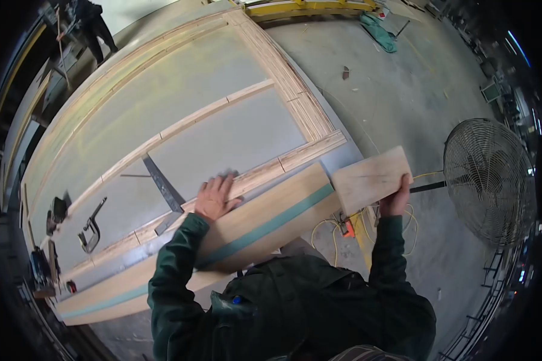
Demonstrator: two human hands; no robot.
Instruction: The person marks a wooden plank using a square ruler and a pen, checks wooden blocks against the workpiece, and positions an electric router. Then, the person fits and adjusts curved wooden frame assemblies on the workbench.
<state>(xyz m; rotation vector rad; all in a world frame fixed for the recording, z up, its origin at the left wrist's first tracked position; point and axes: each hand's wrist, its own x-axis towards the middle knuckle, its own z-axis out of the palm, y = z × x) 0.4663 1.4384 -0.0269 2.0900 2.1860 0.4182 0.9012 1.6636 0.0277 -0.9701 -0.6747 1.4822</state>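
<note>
My left hand (215, 198) lies flat with its fingers spread, over the light wooden strip (256, 177) along the panel's near edge. Its heel reaches the long plank (271, 207) with a green stripe, which runs in front of my body. With my right hand (396, 197) I grip the outer edge of a short wooden board (370, 179). This board sits by the plank's right end; whether the two touch I cannot tell. Left of my left hand, a metal square (162, 185) rests across the panel and strip.
The large grey panel (247, 126) carries wooden strips, a clamp (91, 231), and tools (41, 265) at its left end. A caged fan (491, 180) stands at right. Yellow cord (325, 225) with an orange piece (348, 228) trails on the floor. Another person (93, 27) stands far left.
</note>
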